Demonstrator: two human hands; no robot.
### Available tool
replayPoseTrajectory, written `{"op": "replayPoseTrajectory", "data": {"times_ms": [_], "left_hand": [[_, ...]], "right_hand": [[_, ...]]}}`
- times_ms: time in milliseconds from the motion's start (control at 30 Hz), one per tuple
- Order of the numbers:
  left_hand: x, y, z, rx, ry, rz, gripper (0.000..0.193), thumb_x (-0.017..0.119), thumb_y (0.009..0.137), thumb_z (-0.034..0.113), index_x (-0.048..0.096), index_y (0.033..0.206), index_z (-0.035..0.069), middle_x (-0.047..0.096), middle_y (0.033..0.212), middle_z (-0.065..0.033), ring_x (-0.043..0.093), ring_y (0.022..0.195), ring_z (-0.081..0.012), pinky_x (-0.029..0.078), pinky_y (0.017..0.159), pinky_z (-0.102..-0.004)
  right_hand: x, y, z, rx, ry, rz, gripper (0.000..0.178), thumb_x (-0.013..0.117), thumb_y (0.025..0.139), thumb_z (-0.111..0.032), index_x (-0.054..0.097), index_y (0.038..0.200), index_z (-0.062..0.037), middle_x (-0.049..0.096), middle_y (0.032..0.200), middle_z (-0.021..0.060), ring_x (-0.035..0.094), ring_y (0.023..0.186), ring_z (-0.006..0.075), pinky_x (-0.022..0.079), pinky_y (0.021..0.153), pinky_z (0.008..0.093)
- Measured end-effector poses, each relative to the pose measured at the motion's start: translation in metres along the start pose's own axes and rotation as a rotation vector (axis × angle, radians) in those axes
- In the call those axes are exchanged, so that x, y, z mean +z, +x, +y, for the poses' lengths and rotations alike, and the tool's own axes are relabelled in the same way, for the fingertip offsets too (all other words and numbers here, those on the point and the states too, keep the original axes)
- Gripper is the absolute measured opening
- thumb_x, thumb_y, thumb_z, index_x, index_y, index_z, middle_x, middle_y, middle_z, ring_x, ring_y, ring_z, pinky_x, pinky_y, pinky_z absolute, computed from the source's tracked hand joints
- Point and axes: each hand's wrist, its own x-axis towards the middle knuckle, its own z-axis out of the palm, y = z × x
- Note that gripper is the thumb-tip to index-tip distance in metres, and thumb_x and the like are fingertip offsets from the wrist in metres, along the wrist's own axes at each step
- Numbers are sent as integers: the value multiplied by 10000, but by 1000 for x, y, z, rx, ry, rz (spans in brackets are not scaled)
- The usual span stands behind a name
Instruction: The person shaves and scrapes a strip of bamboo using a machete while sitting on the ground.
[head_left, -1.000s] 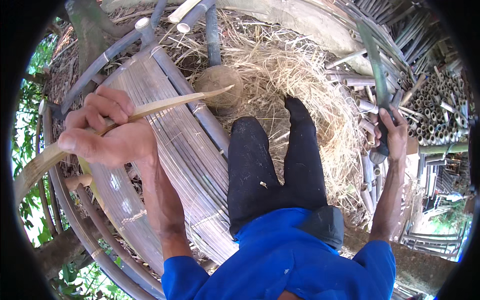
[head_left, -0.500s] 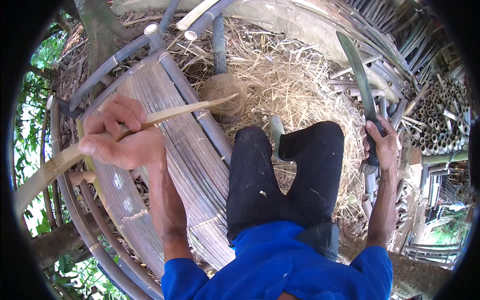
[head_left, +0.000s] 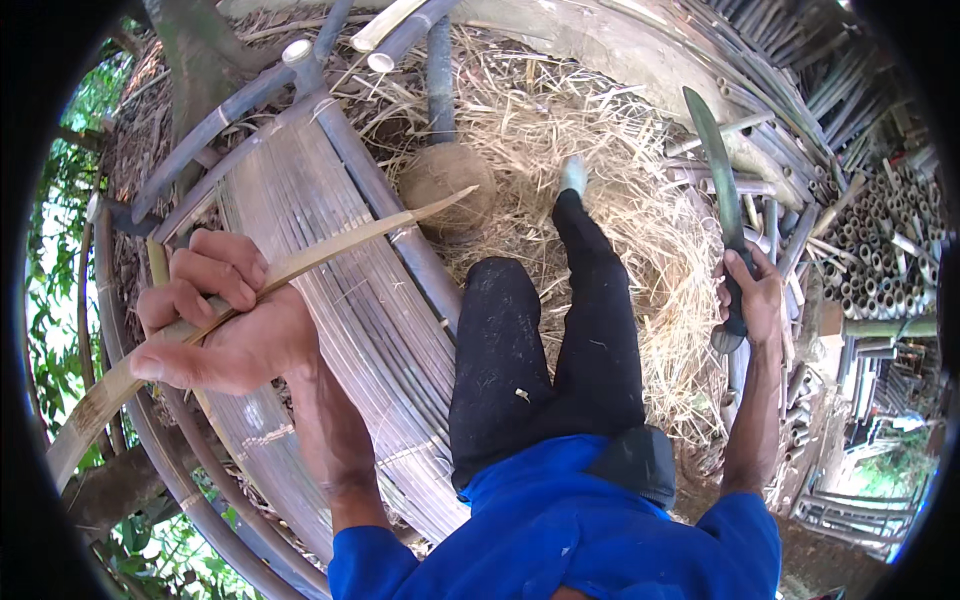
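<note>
My left hand is closed round a long split bamboo strip, held above the slatted bench. The strip's pointed end reaches out to the right over a round wooden block, while its wider end runs off past the lower left. Off to my right, my right hand grips the dark handle of a machete. The long curved blade points up and away from me, apart from the strip.
A slatted bamboo bench lies left of my legs. Beyond it, the chopping block sits among pale shavings. Cut bamboo tubes are stacked at right. Bamboo poles jut in at the top, near a tree trunk.
My right leg has stretched forward onto the shavings. My left hand has turned and shifted slightly lower with the strip. The machete has dipped a little, still in my right hand.
</note>
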Motion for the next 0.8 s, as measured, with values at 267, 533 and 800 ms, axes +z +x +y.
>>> {"op": "replayPoseTrajectory", "data": {"times_ms": [267, 533, 800], "left_hand": [[0, -12, 1, 4, -99, -5, 658, 354, 987, 724, 334, 690, 137, 257, 489, -14, 256, 416, -116, 232, 407, -241], [29, -37, -18, -105, -225, -334, 642, 309, 1000, 716, 400, 783, 119, 341, 511, -53, 350, 438, -165, 329, 408, -306], [50, 6, 40, -87, -334, -543, 580, 327, 1041, 599, 390, 658, 169, 352, 496, 28, 336, 401, -105, 291, 348, -284]], "right_hand": [[32, -3, 16, -103, -189, -93, 458, 739, 920, -93, 552, 1324, 12, 627, 748, 32, 554, 536, 70, 423, 419, 245], [115, 16, 61, -387, -309, -165, 492, 719, 910, -101, 573, 1378, -57, 696, 850, 144, 695, 786, 204, 543, 735, 343], [190, 19, 132, -326, -269, -353, 435, 708, 916, -226, 579, 1318, -123, 697, 979, 253, 706, 874, 399, 561, 760, 465]]}}
